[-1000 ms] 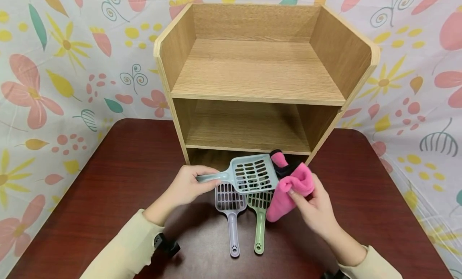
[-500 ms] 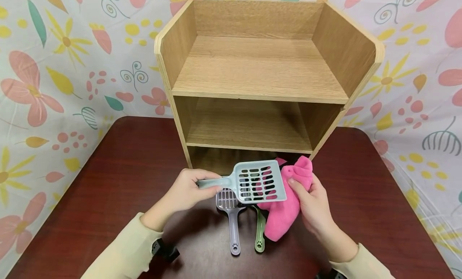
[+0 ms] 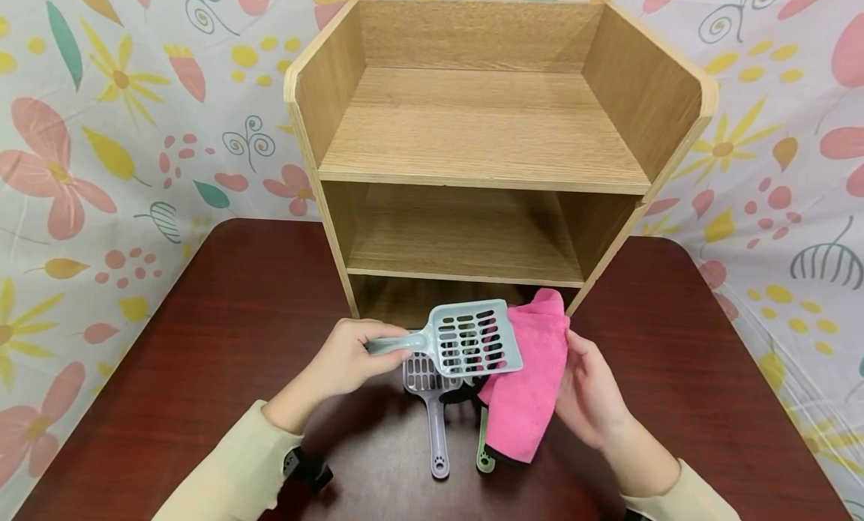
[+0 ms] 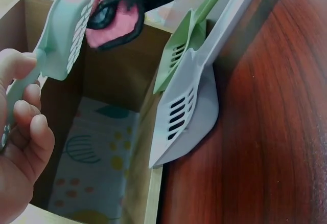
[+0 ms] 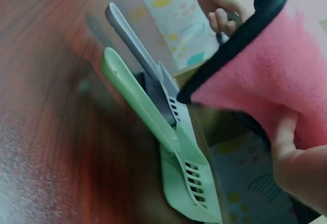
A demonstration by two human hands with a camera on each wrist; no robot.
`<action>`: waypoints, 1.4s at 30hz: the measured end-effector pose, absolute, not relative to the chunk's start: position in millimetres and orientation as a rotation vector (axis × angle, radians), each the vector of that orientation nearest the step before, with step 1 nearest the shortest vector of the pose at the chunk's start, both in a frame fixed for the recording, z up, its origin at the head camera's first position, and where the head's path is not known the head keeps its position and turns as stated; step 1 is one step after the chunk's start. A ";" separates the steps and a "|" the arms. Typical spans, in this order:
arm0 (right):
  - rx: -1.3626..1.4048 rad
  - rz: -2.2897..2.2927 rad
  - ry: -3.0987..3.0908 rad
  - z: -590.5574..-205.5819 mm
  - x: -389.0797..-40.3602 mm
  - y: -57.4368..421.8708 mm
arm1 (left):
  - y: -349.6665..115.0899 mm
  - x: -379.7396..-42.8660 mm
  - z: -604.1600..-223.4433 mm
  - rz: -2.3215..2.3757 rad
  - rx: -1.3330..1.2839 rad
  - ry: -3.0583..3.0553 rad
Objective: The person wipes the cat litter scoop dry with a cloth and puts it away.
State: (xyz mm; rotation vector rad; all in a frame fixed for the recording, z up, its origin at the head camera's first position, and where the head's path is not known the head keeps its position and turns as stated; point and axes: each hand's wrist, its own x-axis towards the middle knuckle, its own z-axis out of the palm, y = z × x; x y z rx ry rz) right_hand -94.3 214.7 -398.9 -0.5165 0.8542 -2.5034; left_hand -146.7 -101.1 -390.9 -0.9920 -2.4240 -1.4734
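L hand [image 3: 354,358] grasps the blue scoop [image 3: 430,340] by its handle, thumb on the near side, so that grip's firm round it. Blue scoop's held up off the tabletop [image 3: 259,333], head pointing R, slotted side showing, just in front of the shelf unit [image 3: 482,127] & partly over the purple scoop [image 3: 437,435].

R hand [image 3: 594,401] holds the pink cloth [image 3: 529,371] at its R edge; thumb presses into the fabric in the R wrist view, other fingers mostly hidden behind, so can't tell how tightly it's clenched. Pink cloth has black trim, hangs in folds w/ lower end slanting twd the near edge of the tabletop. Its upper L part shows behind the blue scoop's R end & thru some slots; can't be sure how much of it touches. A black bit of it sticks out L, below the blue scoop.

Purple scoop & green scoop [image 5: 135,98] lie side by side on the tabletop, purple on the L, handles twd the near edge, heads nr the shelf unit's foot. Both have paw-print ends; green's partly covered by the cloth in the head view.

Shelf unit's wood, stands btwn the tabletop's far L & far R corners. Flowery backdrop [image 3: 202,131] behind.
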 end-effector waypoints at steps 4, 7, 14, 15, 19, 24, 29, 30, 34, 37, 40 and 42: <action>-0.568 -2.460 0.675 -402.2 -94.6 212.5 | -99.8 -148.5 -392.5 -1.469 -1.013 -2.413; -0.519 -2.465 0.639 -401.1 -93.7 208.4 | -97.8 -150.4 -394.9 -1.492 -1.019 -2.409; -0.243 -2.492 0.742 -390.8 -93.5 200.3 | -94.6 -153.3 -398.7 -1.564 -1.052 -2.377; -0.206 -2.490 0.773 -389.3 -93.7 199.2 | -94.5 -153.5 -398.9 -1.568 -1.054 -2.373; -0.114 -2.469 0.894 -385.1 -94.5 195.6 | -95.2 -153.0 -397.3 -1.576 -1.060 -2.370; -0.081 -2.437 0.892 -383.6 -97.2 195.2 | -100.0 -151.5 -390.7 -1.600 -1.012 -2.387; 0.037 -2.443 1.062 -387.6 -98.6 195.3 | -103.5 -150.7 -385.4 -1.640 -0.983 -2.396; 0.075 -2.440 1.133 -388.7 -99.0 194.1 | -103.3 -150.4 -384.4 -1.642 -0.990 -2.397; 0.229 -2.392 1.333 -391.5 -101.2 188.5 | -100.0 -149.7 -380.1 -1.627 -1.036 -2.402; 0.268 -2.354 1.334 -390.1 -101.5 186.4 | -97.3 -150.1 -379.5 -1.597 -1.057 -2.410; 0.173 -2.377 1.156 -386.6 -99.9 189.5 | -96.9 -151.8 -382.2 -1.565 -1.065 -2.421; 0.054 -2.404 1.014 -385.3 -98.8 193.1 | -98.0 -153.0 -384.8 -1.544 -1.062 -2.423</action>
